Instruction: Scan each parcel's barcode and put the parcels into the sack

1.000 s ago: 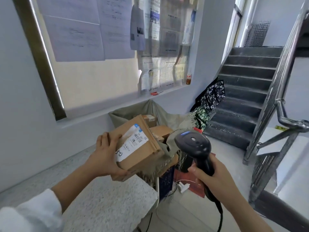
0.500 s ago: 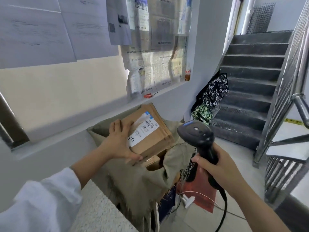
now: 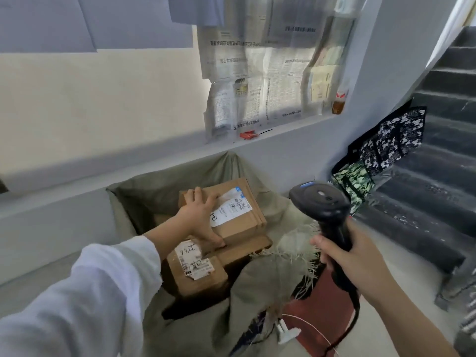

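Two hands busy here. In the middle of the frame, the left hand [image 3: 198,215] on the top parcel [image 3: 239,220]: fingers flat over the lid, thumb hooked on the near edge, so gripping it. Already down inside the open mouth of the sack [image 3: 159,191], resting on another brown box, just above a lower parcel [image 3: 198,276] with a torn sticker. White label [image 3: 231,206] facing up, bar lines showing.

Right of the middle, the right hand [image 3: 360,261] wrapped tight round the handle of the black scanner [image 3: 322,202]. Scanner head up and not aimed at the label. Cable [image 3: 354,315] hanging down toward the lower right.

Looks like the putting-in step, almost done for this box. Cannot tell from here if scanned or not.

Could slip if let go too fast, because of the bumpy pile under it. Could slide toward the low, frayed rim [image 3: 291,243] at the right of the sack and tumble out. Could catch the hanging cable on that scratchy rim. Could also end up buried with no scan, with the label soon hidden under more boxes.
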### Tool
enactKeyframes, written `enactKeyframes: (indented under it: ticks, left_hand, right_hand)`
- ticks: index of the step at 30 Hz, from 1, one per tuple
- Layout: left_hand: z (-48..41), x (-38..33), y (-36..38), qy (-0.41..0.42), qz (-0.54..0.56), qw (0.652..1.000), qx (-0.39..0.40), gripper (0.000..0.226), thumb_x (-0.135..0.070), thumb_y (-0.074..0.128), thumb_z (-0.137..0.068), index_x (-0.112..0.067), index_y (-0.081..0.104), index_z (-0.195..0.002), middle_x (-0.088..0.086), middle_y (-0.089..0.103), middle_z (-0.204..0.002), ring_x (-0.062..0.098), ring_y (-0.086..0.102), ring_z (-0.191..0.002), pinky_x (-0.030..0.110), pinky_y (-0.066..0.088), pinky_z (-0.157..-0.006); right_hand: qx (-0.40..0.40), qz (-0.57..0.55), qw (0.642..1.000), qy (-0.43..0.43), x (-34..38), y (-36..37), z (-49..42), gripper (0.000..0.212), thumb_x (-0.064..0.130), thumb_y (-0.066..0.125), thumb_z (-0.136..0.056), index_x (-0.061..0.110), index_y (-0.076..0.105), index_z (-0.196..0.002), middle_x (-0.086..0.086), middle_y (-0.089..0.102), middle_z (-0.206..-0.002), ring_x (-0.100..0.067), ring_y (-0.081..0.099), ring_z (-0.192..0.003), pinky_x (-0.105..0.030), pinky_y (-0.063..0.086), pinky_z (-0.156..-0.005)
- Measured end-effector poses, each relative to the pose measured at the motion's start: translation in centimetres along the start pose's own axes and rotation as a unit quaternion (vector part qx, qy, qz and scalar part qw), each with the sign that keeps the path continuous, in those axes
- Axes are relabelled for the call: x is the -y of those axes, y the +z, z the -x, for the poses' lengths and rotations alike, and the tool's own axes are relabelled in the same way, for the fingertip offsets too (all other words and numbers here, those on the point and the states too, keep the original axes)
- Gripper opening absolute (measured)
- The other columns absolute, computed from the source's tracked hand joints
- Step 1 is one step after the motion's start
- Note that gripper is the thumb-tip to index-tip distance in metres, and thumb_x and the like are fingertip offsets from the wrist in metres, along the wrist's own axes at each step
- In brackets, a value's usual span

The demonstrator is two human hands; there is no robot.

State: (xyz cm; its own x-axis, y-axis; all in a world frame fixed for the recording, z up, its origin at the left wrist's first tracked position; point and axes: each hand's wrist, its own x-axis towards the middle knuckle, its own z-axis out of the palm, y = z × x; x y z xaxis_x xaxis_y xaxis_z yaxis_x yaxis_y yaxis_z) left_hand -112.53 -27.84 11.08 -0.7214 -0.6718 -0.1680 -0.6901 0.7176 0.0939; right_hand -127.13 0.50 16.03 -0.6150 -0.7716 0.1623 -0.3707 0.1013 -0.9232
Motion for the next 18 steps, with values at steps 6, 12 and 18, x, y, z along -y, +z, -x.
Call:
enactKeyframes:
  ticks: [6, 12, 18]
  left_hand:
    - [-5.2, -0.5, 3.5, -0.062, 0.013, 0.994, 0.088, 0.132, -0.063, 0.08, -0.053, -0.029, -0.005, -0.149, 0.016, -0.015, -0.155, 0.041, -0.019, -0.14, 0.057, 0.016, -0.112]
    - [-10.1, -0.2, 4.2, -0.092, 0.013, 0.985, 0.148, 0.136, -0.066, 0.077, -0.056, -0.028, -0.016, -0.148, 0.017, -0.023, -0.154, 0.04, -0.021, -0.14, 0.059, 0.008, -0.114]
    - [-13.7, 0.6, 4.8, -0.103, 0.063, 0.987, 0.102, 0.125, -0.068, 0.071, -0.062, -0.023, -0.005, -0.15, 0.014, -0.011, -0.157, 0.038, -0.013, -0.143, 0.056, 0.009, -0.114]
  right_hand:
    - [0.048, -0.002, 0.999, 0.014, -3.8, -1.3, -5.8, 0.008, 0.012, 0.068, -0.082, 0.012, 0.06, -0.084, -0.003, 0.059, -0.051, -0.01, 0.053, -0.043, -0.017, 0.044, -0.048]
    - [0.068, -0.009, 0.997, 0.041, -5.7, -0.9, -10.1, 0.01, 0.012, 0.069, -0.081, 0.013, 0.06, -0.082, -0.004, 0.059, -0.053, -0.012, 0.054, -0.046, -0.02, 0.044, -0.049]
    - [0.075, -0.024, 0.996, 0.042, -5.5, 0.2, -13.7, 0.009, 0.009, 0.068, -0.081, 0.011, 0.06, -0.082, -0.001, 0.061, -0.053, -0.008, 0.055, -0.045, -0.013, 0.043, -0.048]
